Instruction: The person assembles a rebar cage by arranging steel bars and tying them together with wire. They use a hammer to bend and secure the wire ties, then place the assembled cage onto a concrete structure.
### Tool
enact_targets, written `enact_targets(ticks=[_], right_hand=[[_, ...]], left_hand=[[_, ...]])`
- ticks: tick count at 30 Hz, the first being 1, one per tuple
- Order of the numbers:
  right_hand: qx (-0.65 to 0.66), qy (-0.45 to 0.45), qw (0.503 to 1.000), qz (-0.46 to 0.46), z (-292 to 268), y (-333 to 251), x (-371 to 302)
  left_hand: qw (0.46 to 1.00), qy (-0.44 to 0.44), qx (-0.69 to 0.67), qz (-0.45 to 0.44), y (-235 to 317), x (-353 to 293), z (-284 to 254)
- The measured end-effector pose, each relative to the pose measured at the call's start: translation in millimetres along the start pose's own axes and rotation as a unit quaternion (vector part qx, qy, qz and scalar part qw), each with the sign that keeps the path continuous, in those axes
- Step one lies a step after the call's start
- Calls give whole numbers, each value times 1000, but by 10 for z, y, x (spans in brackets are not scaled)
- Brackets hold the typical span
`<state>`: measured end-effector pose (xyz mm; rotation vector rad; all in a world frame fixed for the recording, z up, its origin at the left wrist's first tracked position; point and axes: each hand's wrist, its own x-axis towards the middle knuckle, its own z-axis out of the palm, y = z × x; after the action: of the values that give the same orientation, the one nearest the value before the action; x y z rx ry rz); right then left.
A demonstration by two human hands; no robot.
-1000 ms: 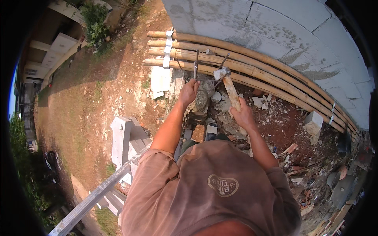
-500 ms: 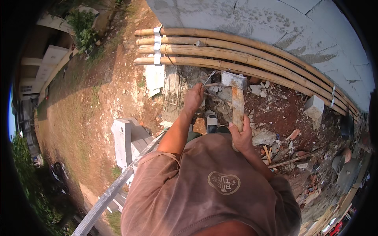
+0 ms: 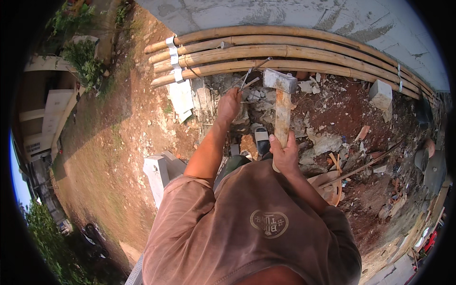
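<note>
My right hand (image 3: 286,153) is wrapped round the worn wooden handle of a sledgehammer (image 3: 280,80). Its blocky grey metal head points away from me, just short of the bamboo poles. Ahead and to the left, my left hand (image 3: 230,105) is closed on a thin metal rod (image 3: 248,76) that sticks up past the fingers. Its lower end is hidden by the hand. Another slim bar (image 3: 263,62) slants across close by, and I cannot tell whether it is held too. Under the left hand lies broken, rough masonry (image 3: 202,102).
Long bamboo poles (image 3: 237,51), bound with a pale strap (image 3: 175,59), run along the grey block wall (image 3: 266,14). Rubble and red soil (image 3: 327,111) lie to the right, with a concrete block (image 3: 381,95). A white concrete piece (image 3: 156,175) stands at my left. My shoe (image 3: 261,137) shows below.
My view has shifted, so the surroundings sit differently in the picture. Both hands keep their grips; the hammer stays upright in my right hand, and the metal rod is tilted differently.
</note>
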<state>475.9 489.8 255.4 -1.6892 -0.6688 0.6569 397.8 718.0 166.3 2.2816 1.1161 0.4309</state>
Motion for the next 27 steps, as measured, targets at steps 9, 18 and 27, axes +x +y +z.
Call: enact_targets(ticks=[9,18,27], right_hand=[[-68,-56,995,56,183,-117,-57],[-99,-51,989,97,136,-54,-285],[-34,53,990,123,-699,-387,-169]], left_hand=[[998,-65,22,-7,-145,-169,-57],[997,-67,18,16,-103,-160,-27],[973,82,-202,-79,-477,-369,-140]])
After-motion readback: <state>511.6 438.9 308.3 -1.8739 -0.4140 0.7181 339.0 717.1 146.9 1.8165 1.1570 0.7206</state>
